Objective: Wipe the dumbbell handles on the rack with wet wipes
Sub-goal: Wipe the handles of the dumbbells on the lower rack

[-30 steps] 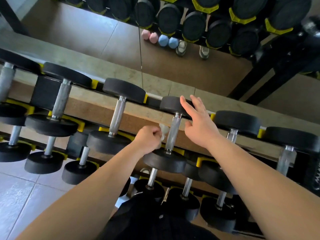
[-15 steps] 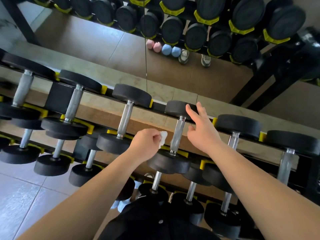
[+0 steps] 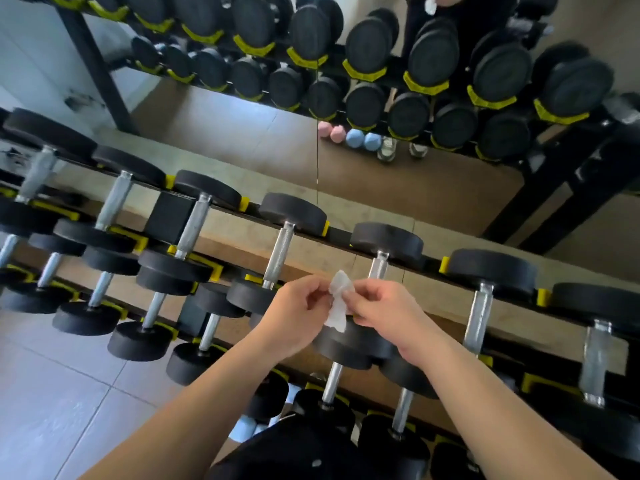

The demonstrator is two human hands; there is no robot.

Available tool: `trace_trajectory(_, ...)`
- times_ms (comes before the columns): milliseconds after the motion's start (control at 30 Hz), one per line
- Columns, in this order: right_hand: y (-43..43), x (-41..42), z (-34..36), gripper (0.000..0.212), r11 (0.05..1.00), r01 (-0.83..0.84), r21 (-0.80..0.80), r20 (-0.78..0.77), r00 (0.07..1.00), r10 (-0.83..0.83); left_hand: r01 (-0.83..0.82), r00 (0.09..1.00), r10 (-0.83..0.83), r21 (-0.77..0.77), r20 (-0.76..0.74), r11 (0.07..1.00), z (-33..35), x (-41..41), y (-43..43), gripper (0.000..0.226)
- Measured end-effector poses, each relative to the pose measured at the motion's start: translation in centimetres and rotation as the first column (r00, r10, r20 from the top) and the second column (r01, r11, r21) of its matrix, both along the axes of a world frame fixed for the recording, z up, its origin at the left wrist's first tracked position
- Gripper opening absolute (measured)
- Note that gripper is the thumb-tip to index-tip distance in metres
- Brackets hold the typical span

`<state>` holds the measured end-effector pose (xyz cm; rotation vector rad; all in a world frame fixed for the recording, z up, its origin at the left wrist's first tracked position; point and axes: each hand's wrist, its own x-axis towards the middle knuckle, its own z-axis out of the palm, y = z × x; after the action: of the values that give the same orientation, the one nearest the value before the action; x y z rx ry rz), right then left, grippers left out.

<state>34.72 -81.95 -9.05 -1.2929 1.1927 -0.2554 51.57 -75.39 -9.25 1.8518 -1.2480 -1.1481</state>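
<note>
A wall mirror [image 3: 242, 140] runs behind the rack [image 3: 341, 234] and reflects rows of black dumbbells in yellow cradles, with small pink [image 3: 329, 131] and blue [image 3: 362, 138] weights on the reflected floor. Pale floor tiles [image 3: 52, 393] fill the near left, and my dark clothing [image 3: 294, 452] shows at the near edge.

The rack crosses the view from far left to near right in tiers, with each dumbbell lying with 1 head far and 1 head near and its knurled metal grip bare between them.

My 2 hands meet over the middle of the top tier. My left hand [image 3: 298, 317] and my right hand [image 3: 384, 313] sit close together, and each pinches the white wet wipe [image 3: 337, 301] between thumb and curled fingers. The wipe is crumpled, with 1 end sticking up and the other hanging down between my hands.

It hangs just left of the dumbbell handle [image 3: 378, 268] and above that dumbbell's near head [image 3: 349, 341]. I cannot tell whether it touches the metal. The next handle [image 3: 278, 252] to the left is uncovered, apart from both hands.
</note>
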Motion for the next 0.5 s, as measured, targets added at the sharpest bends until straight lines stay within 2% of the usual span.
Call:
trace_trajectory(167,1.1,-0.1,-0.1,0.009,0.985,-0.057,-0.165,0.035,0.997,0.063,-0.272,0.956,0.274,0.039,-0.107,0.962,0.9,-1.1,2.2,0.023)
trace_trajectory(267,1.8,0.4,0.2,0.007,0.957,-0.147,-0.251,0.03,0.987,0.16,-0.382,0.906,0.391,0.087,-0.16,0.92,1.5,-1.1,3.4,0.033)
trace_trajectory(400,2.7,0.9,1.7,0.004,0.92,-0.222,-0.324,0.036,0.969,0.246,-0.432,0.883,0.443,0.102,-0.154,0.896,3.0,-0.2,4.8,0.036)
trace_trajectory(500,2.8,1.3,2.9,0.009,0.911,-0.221,-0.348,0.057,0.965,0.256,-0.46,0.87,0.474,0.125,-0.133,0.879,4.0,0.9,5.2,0.037)
